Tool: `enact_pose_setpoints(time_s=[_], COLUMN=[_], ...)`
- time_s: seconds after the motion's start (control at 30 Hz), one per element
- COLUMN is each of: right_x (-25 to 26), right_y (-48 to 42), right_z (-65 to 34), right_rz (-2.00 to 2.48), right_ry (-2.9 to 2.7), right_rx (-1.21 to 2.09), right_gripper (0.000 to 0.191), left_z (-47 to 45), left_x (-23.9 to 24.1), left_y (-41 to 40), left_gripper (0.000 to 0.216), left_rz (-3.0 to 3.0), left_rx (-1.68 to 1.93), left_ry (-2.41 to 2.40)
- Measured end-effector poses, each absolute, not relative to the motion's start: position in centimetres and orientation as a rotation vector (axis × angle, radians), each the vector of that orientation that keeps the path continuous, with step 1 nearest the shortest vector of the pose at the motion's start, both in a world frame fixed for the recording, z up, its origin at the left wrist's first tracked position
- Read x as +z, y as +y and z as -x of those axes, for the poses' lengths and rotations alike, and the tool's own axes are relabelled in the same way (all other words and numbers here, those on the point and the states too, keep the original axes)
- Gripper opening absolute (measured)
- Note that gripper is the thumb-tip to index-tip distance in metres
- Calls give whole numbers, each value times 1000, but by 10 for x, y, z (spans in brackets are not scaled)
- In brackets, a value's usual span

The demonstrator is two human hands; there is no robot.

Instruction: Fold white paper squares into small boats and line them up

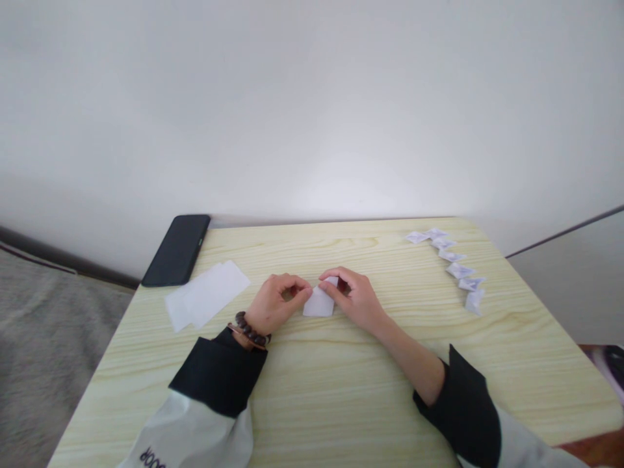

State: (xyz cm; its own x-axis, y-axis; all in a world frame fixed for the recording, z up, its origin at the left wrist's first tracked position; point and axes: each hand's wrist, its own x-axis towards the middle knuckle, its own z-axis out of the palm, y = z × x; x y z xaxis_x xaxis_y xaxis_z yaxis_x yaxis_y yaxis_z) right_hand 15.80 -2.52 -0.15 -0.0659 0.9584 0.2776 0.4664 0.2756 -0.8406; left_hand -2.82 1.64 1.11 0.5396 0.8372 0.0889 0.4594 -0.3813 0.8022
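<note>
A small white paper piece (319, 303), partly folded, lies on the light wooden table (341, 390) between both hands. My left hand (275, 304) pinches its left edge with thumb and forefinger; a dark bead bracelet circles that wrist. My right hand (351, 298) presses fingers together on the paper's upper right corner. Both sleeves are black with pale cuffs.
A black phone (177, 249) lies at the table's far left corner. Flat white paper sheets (207, 294) rest beside it. Several small folded paper pieces (455, 265) form a curved row at the far right. A white wall stands behind the table.
</note>
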Motion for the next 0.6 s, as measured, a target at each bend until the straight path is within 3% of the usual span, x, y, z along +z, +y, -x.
enact_pose_setpoints(time_s=[0.3,0.6], right_x=[-4,-6], right_y=[-26,-26], right_z=[-158,-158], right_rz=[1280,1079], right_ry=[-1570,-1851], right_rx=[758,660], right_gripper=[30,21], left_z=[27,27], left_x=[8,7], left_y=[15,16], left_gripper=[32,34], left_rz=[-1725,-1483], left_rx=[790,957], left_ry=[1160,1149])
